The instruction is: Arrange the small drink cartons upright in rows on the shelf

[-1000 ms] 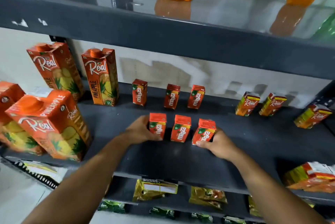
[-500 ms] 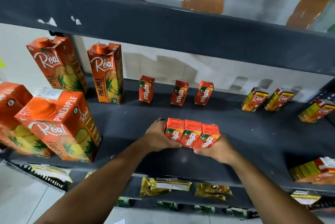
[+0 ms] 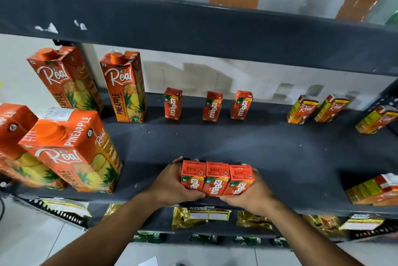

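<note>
Both forearms reach up from the bottom of the frame toward the front edge of the dark shelf [image 3: 269, 151], just below centre. The left hand [image 3: 172, 184] cups the left side of a tight group of three small Maaza cartons [image 3: 216, 178], fingers wrapped behind it and thumb along the front. The right hand [image 3: 251, 195] mirrors it on the right side, so the three cartons are clamped between the two palms, touching one another and upright at the shelf's front lip.

At the back of the shelf, centre frame, three more Maaza cartons [image 3: 212, 106] stand apart in a row. Tall pineapple juice cartons [image 3: 125, 87] fill the left. The small cartons [image 3: 305, 109] at the right edge are blurred and partly cut off. The fingertips behind the held group are hidden.
</note>
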